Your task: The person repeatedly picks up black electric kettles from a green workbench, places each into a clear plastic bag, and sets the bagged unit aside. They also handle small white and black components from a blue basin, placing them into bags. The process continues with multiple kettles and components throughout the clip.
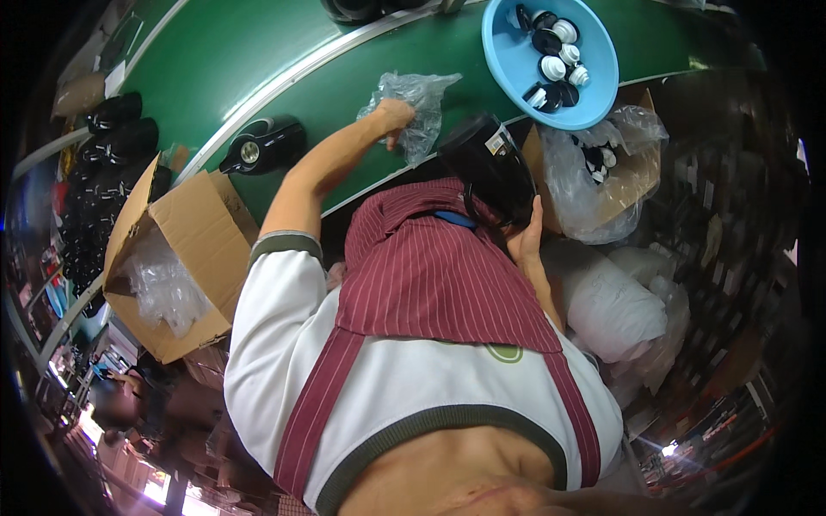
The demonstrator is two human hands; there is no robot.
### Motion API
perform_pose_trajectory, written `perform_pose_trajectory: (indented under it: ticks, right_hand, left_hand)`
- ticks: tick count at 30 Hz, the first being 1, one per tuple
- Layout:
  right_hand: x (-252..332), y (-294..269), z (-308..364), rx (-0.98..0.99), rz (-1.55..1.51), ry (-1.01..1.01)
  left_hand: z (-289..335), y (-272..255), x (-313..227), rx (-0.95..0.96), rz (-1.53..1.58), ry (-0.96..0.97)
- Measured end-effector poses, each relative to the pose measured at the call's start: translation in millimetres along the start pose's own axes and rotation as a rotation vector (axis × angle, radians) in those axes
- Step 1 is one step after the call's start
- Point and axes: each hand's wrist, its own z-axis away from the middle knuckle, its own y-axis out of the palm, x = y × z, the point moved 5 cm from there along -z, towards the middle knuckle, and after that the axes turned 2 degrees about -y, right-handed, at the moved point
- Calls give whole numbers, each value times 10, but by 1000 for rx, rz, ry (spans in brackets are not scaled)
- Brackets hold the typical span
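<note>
My left hand (391, 119) reaches out over the green work surface, its fingers closed on a crumpled clear plastic bag (423, 107). A glossy black jug-like vessel (489, 172) with a small pale label lies tilted at my lap, against the edge of the surface. My right hand (527, 239) supports it from the right side, with part of the fingers hidden behind it. Left of my left arm, a similar black vessel (267, 146) lies on the green surface, a round silvery part showing.
A light blue basin (490, 52) holds several black-and-white lids. Below it stands a carton (641, 176) lined with clear plastic. On the left is an open cardboard box (202, 232) with plastic bags inside. Many black vessels (86, 206) stand farther left. White wrapped bundles (611, 301) lie to the right.
</note>
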Motion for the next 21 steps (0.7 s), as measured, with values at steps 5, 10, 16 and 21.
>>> perform_pose_trajectory:
  ticks: [5,10,16,21]
  right_hand:
    - [-70,-116,70,-28,-57,22]
    - [-81,-146,54,-12,-58,27]
    - [-61,305,-161,80,-7,57]
    - [-413,386,-850,93,-50,159]
  left_hand:
    - [-7,609,376,272,624,105]
    - [192,445,374,249,1532,-15]
    - [24,297,169,-244,1566,-152]
    - [202,226,508,-626,928,-203]
